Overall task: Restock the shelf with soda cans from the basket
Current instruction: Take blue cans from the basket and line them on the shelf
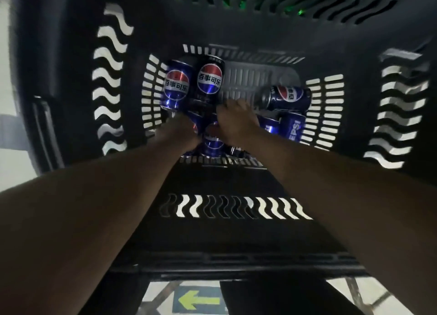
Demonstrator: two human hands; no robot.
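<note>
Head view, looking straight down into a deep black basket (113,149) with wavy slots in its walls and straight slots in its floor.

Far left of the basket floor: a blue can (176,84) lying on its side, logo up, touching a black can (210,78) just to its right (same logo, darker body). Both lie against the far-left corner.

Left hand (183,130) reaches down to the cluster of cans at the near middle of the floor. Its fingers are curled down among the cans, apparently onto a blue can, but the hand hides the contact; cannot tell whether they are clamped on it.

Between the two hands, a blue can near the front wall (212,144) shows partly, logo up.

Right hand (236,118) is just beside the left, knuckles up, fingers bent down over the same cluster. What they hold, if anything, is hidden; cannot tell.

Right side of the floor: a dark blue can on its side (289,97), lying across a blue can with white lettering (293,128).

Below the basket's near rim, the floor shows a yellow arrow sign (198,300) pointing left.
</note>
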